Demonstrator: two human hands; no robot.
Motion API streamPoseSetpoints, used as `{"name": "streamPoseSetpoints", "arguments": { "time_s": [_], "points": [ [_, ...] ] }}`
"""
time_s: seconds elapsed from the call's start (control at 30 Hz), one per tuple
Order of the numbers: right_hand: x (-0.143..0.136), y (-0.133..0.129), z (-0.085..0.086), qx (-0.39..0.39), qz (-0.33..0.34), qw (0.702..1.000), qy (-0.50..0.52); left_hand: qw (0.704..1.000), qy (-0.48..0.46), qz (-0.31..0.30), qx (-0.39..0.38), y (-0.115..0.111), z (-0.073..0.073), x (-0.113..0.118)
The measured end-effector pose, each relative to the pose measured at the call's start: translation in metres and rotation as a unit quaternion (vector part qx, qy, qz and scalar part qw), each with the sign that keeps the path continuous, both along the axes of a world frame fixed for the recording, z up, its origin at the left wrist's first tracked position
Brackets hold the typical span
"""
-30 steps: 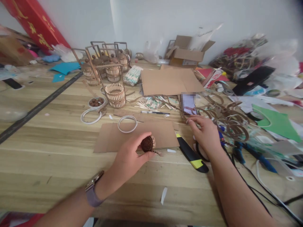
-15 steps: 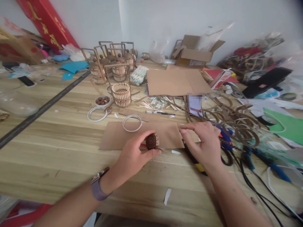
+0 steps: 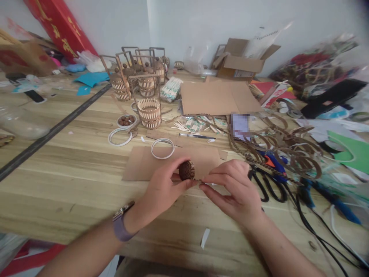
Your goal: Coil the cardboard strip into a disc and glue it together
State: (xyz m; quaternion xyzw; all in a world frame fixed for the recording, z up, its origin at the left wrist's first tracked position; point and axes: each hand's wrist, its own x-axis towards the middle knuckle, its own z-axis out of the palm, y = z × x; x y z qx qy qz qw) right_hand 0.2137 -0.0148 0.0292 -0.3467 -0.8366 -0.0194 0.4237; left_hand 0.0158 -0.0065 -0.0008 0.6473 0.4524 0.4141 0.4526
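My left hand (image 3: 163, 184) grips a small, round, dark brown coil (image 3: 186, 170) between thumb and fingers, its round face turned toward me. A short end of thin braided cord (image 3: 197, 179) sticks out from the coil's lower right. At that end, my right hand (image 3: 235, 188) has thumb and forefinger pinched together on the cord. Both hands are above the front edge of a flat brown cardboard strip (image 3: 141, 163). Behind the coil, a white ring (image 3: 163, 158) lies on the strip.
A small slatted basket (image 3: 149, 115) with a tall handle stands behind, near several similar ones. Black-handled scissors (image 3: 263, 190), a blue tool with an orange part (image 3: 273, 165), cables and curled brown strips (image 3: 288, 154) crowd the right. A pen (image 3: 197, 136) lies behind the cardboard strip.
My right hand has moved left and slightly down to the coil, and now pinches the cord end. My left hand keeps its hold on the coil. The scissor handles have come into fuller view.
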Motion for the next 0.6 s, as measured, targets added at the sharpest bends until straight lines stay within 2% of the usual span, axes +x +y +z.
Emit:
{"name": "streamPoseSetpoints", "arguments": {
  "time_s": [0.2,0.43,0.6],
  "points": [
    [-0.0010,0.0004,-0.0058,-0.021,-0.015,0.999,0.020,0.998,0.042,-0.027,0.048,-0.0035,-0.0004,-0.0014],
    [0.0009,0.0023,-0.0062,-0.036,-0.016,0.999,0.019,0.975,0.105,-0.042,0.194,-0.0048,0.0002,-0.0023],
    [0.0005,0.0025,-0.0073,-0.045,-0.013,0.999,0.022,0.960,0.129,-0.044,0.243,-0.0053,0.0004,-0.0030]
  ]
}}
